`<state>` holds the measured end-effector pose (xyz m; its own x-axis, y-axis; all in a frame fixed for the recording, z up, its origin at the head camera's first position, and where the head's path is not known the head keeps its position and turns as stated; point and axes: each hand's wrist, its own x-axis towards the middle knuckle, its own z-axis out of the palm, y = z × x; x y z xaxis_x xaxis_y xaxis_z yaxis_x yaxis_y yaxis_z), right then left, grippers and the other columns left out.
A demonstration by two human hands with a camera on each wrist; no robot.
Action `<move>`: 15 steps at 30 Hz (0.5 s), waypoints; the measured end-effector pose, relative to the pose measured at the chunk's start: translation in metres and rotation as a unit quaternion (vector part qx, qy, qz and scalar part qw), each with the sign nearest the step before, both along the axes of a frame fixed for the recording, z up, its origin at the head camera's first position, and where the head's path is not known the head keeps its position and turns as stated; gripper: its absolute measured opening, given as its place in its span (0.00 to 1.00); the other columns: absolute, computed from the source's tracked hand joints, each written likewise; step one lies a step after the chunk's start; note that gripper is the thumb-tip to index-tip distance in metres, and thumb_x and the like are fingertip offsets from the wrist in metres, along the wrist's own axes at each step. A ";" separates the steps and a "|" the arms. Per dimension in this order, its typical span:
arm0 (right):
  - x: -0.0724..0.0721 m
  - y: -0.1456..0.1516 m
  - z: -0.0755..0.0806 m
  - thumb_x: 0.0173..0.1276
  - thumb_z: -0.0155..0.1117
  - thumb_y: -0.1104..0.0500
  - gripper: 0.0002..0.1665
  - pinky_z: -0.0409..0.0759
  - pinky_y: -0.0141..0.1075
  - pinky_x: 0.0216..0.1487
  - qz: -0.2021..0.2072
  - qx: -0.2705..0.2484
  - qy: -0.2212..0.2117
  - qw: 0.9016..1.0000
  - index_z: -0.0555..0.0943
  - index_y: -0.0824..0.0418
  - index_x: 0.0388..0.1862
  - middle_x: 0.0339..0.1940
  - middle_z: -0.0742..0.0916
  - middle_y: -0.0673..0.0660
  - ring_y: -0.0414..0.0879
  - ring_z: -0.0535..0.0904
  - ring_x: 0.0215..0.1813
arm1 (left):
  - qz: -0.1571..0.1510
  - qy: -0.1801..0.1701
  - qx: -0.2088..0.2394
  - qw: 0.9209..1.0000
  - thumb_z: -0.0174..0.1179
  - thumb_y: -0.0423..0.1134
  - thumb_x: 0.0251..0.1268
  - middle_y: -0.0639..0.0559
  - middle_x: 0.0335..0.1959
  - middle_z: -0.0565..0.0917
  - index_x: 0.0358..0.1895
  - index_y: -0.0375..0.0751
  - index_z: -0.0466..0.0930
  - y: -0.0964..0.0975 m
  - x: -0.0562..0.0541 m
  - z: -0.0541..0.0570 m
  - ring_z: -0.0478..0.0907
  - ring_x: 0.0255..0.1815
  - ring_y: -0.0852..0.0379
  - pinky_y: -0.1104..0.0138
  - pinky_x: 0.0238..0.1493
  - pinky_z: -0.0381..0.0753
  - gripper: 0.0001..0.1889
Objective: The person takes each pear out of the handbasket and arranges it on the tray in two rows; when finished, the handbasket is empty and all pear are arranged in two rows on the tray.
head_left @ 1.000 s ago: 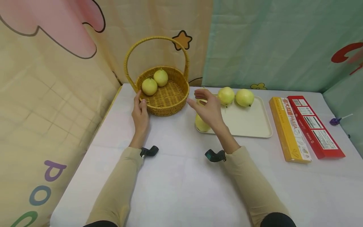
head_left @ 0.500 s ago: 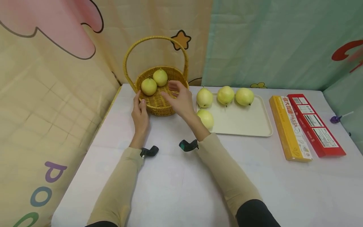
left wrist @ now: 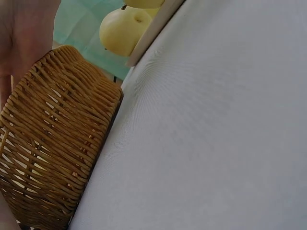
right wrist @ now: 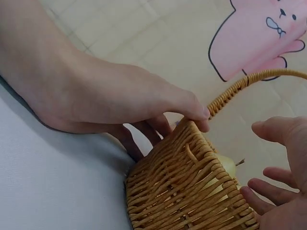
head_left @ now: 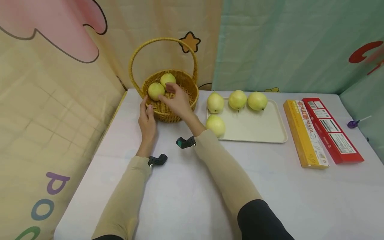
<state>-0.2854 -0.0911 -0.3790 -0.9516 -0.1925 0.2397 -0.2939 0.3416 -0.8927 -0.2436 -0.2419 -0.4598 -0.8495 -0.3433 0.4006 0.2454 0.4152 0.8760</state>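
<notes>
A yellow wicker basket (head_left: 168, 116) with a tall arched handle stands at the back left of the table. Two yellow-green pears lie inside it, a front pear (head_left: 156, 91) and a back pear (head_left: 168, 78), the latter partly behind fingers. My left hand (head_left: 147, 125) rests against the basket's left side, fingers along the outer wall and a fingertip at the rim. Over the basket's opening, my right hand (head_left: 180, 102) holds nothing; its thumb and fingers are spread apart close to the pears. In the right wrist view, this right hand (right wrist: 283, 177) appears beside the rim.
Right of the basket, a cream tray (head_left: 255, 130) carries several more pears (head_left: 215, 102) along its left and back edges. Farther right lie a yellow pasta box (head_left: 304, 135), a red box (head_left: 333, 131) and a purple lollipop (head_left: 353, 124). Curtains hang behind the table.
My right hand has moved left from above the tray's left end to over the basket, near the pears. The left hand stays at the basket's side.
</notes>
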 end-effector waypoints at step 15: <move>-0.033 -0.023 -0.002 0.71 0.75 0.52 0.44 0.75 0.41 0.74 0.048 0.030 -0.075 0.996 0.68 0.61 0.81 0.78 0.77 0.60 0.53 0.74 0.76 | -0.001 0.003 0.000 1.000 0.42 0.51 0.88 0.59 0.82 0.68 0.81 0.54 0.65 -0.002 0.000 0.001 0.62 0.82 0.63 0.61 0.82 0.61 0.26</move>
